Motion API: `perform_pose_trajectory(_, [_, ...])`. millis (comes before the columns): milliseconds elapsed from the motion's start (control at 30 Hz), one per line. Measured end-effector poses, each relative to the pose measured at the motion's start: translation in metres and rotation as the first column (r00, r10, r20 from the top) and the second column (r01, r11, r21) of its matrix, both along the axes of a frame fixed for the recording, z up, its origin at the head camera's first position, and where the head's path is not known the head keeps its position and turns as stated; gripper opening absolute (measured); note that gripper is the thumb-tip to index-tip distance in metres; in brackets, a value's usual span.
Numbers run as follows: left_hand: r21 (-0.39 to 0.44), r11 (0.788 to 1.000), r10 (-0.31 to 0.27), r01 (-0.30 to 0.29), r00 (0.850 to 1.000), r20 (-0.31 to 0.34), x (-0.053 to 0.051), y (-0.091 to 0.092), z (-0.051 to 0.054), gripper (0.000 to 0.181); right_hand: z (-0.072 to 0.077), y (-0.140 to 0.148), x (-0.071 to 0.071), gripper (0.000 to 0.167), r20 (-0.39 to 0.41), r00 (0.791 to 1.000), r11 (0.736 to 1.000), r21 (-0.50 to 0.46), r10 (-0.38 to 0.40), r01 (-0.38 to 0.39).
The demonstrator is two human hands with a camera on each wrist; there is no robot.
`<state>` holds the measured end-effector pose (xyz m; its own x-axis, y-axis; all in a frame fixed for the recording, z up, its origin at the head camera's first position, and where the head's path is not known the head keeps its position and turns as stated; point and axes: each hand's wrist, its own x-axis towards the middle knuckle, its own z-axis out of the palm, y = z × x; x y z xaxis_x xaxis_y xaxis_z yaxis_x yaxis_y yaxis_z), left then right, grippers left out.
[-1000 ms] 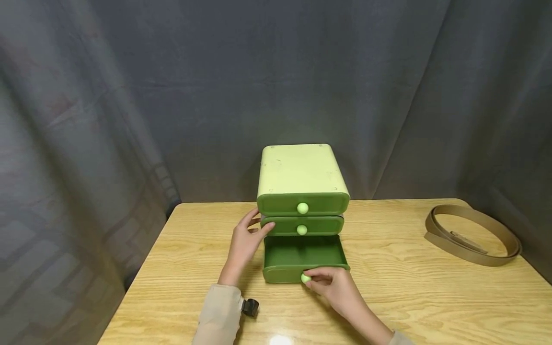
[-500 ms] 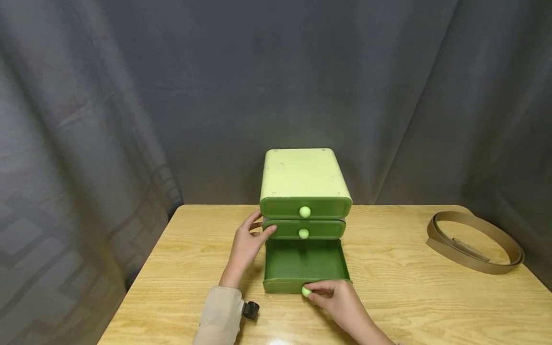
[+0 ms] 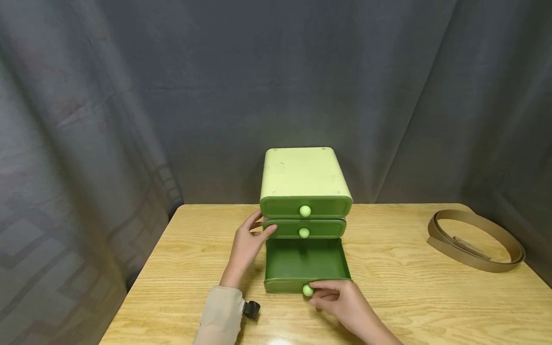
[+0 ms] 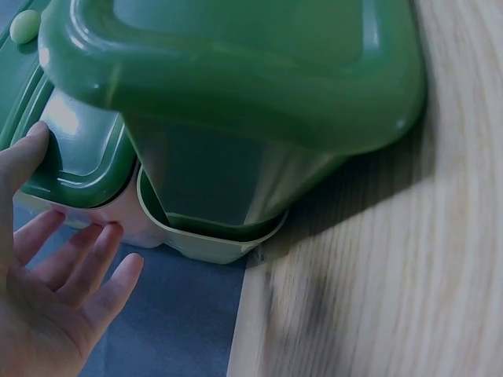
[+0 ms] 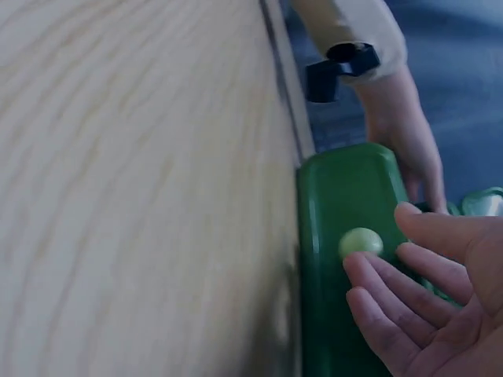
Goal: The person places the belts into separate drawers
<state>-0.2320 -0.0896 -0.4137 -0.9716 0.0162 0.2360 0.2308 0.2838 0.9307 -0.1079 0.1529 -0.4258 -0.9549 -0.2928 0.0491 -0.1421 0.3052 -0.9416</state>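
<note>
A small drawer cabinet (image 3: 304, 170) with a pale yellow-green top stands on the table. Its green bottom drawer (image 3: 305, 258) is pulled far out, and no contents show inside. The middle drawer (image 3: 280, 230) juts out slightly in the left wrist view. My left hand (image 3: 246, 244) holds the cabinet's left side, thumb on the middle drawer's front and fingertips along the side wall. Loosely bent, the fingers of my right hand (image 3: 345, 302) lie just right of the bottom drawer's round knob (image 3: 307, 290). In the right wrist view the fingertips overlap that knob (image 5: 361, 243); contact is unclear.
A coiled tan belt-like strap (image 3: 470, 263) lies at the right of the wooden table (image 3: 194, 268). Grey curtains (image 3: 215, 96) hang behind and on both sides. A black device (image 3: 251, 310) is strapped at my left wrist.
The bottom drawer has come further out towards me. My right fingers pinched its knob before and have now loosened, shifting slightly right. My left hand keeps its hold on the cabinet.
</note>
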Motion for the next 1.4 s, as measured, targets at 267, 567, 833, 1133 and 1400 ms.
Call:
perform_pose_trajectory(267, [0.003, 1.0, 0.005, -0.005, 1.0, -0.003, 0.001, -0.001, -0.001, 0.065, 0.018, 0.023, 0.006, 0.032, -0.064, 0.99, 0.99, 0.055, -0.126, 0.13])
perform_pose_trajectory(567, [0.0, 1.0, 0.007, -0.007, 1.0, -0.008, -0.001, -0.002, -0.003, 0.065, 0.015, 0.065, 0.0, 0.027, -0.446, 0.864, 0.932, 0.149, -0.235, 0.331])
perform_pose_trajectory(833, [0.001, 1.0, 0.004, -0.004, 1.0, -0.006, -0.001, -0.003, -0.004, 0.063, 0.016, 0.103, -0.005, 0.032, -0.531, 0.805, 0.87, 0.229, -0.265, 0.437])
perform_pose_trajectory(1133, [0.005, 1.0, -0.01, 0.01, 1.0, -0.003, -0.001, -0.001, -0.004, 0.065, 0.011, 0.155, -0.015, 0.035, -0.581, 0.761, 0.812, 0.273, -0.288, 0.516])
perform_pose_trajectory(1400, [0.001, 1.0, -0.014, 0.014, 1.0, 0.002, -0.002, -0.002, -0.005, 0.064, 0.011, 0.196, -0.026, 0.032, -0.619, 0.723, 0.781, 0.272, -0.305, 0.562])
